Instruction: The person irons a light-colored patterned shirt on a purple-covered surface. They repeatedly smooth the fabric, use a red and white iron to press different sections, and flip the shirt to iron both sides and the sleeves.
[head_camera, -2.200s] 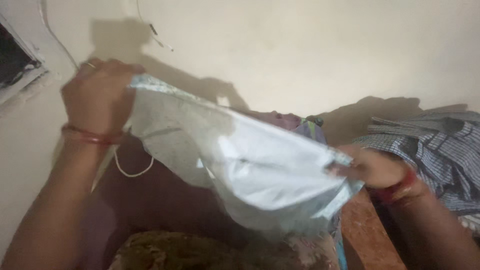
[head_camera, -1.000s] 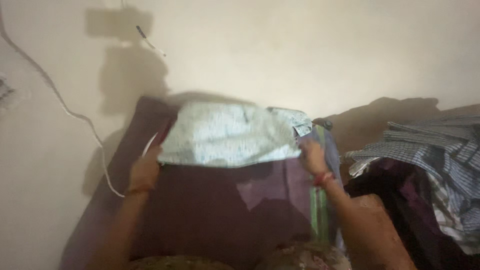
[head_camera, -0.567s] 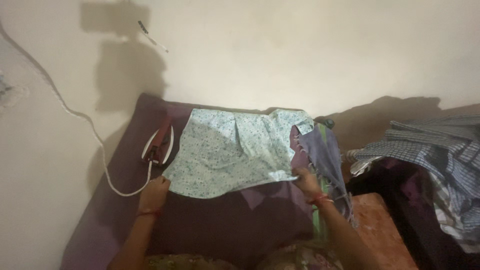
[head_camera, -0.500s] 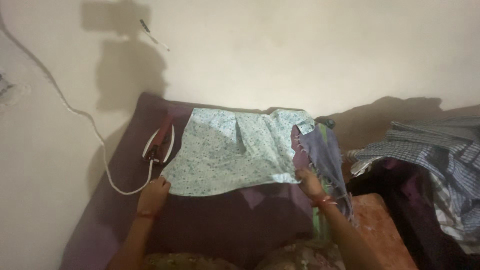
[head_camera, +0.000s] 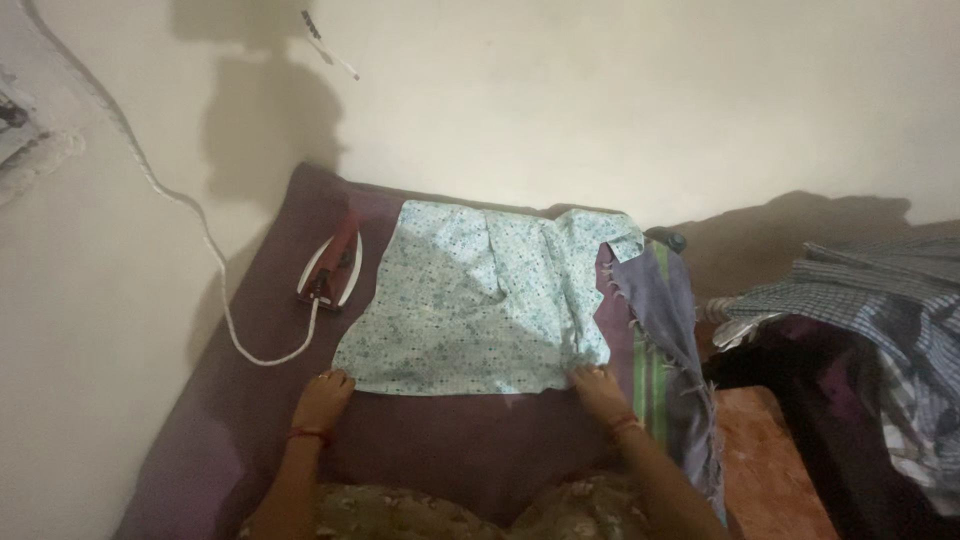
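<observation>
A pale blue garment (head_camera: 480, 300) with a small floral print lies spread flat on a dark purple cloth (head_camera: 260, 400) that covers the surface in front of me. My left hand (head_camera: 322, 398) rests on the garment's near left corner. My right hand (head_camera: 598, 390) presses its near right corner. Both hands lie on the fabric's hem; a grip on it cannot be made out. A maroon and white electric iron (head_camera: 333, 264) sits just left of the garment, its white cord (head_camera: 200, 230) running up the wall.
A purple fringed cloth with green stripes (head_camera: 660, 330) hangs off the right edge. A heap of blue checked clothes (head_camera: 880, 300) lies at the far right over dark garments. A cream wall stands close behind and to the left.
The garment was held up in the air between both hands, then came down and was laid flat on the purple cloth. My hands have slid to its near corners.
</observation>
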